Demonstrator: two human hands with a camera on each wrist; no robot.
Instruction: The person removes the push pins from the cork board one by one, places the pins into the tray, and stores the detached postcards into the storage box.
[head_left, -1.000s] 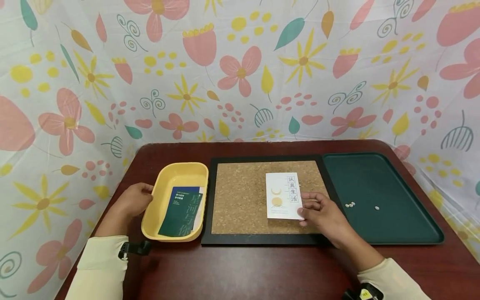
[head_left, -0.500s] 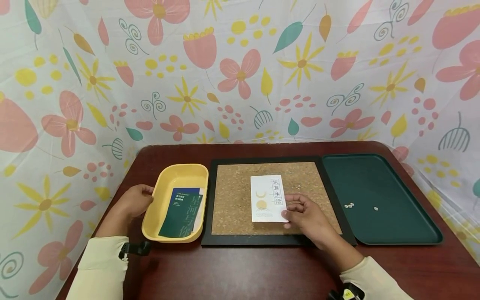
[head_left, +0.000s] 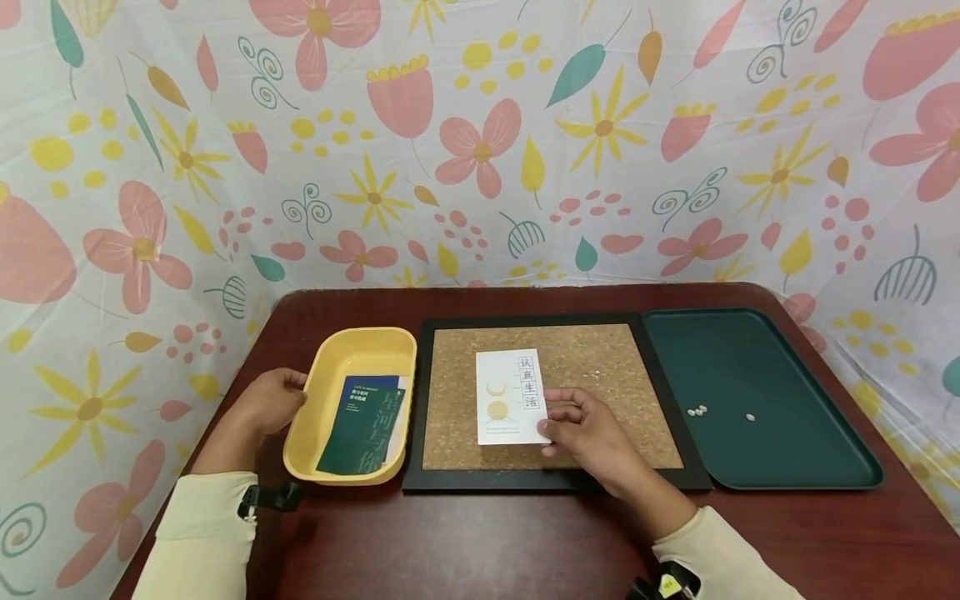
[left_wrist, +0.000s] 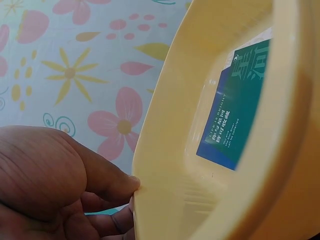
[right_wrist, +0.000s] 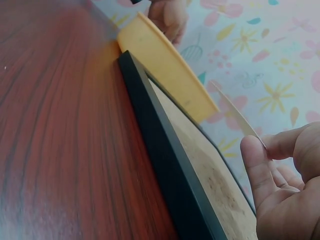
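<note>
A white card (head_left: 512,397) with Chinese characters and a yellow circle is pinched at its lower right edge by my right hand (head_left: 588,433). The right wrist view shows that card (right_wrist: 237,114) edge-on between thumb and fingers, held above the framed cork board (head_left: 457,442). My left hand (head_left: 272,406) grips the left rim of a yellow plastic tub (head_left: 300,458); in the left wrist view the thumb (left_wrist: 117,186) lies at the rim with the fingers outside. Inside the tub are a green card (head_left: 360,433) and a blue card (head_left: 375,382), overlapping, with a pale one partly hidden beneath.
To the board's right lies a dark green tray (head_left: 780,367) with several small whitish pieces (head_left: 697,410) on it. Tiny light specks (head_left: 596,374) show on the cork. A flower-print cloth (head_left: 480,167) hangs behind the dark red table (head_left: 450,542).
My right hand has carried the white card leftward over the cork board, from its right part to near its middle. My left hand stays at the tub's rim.
</note>
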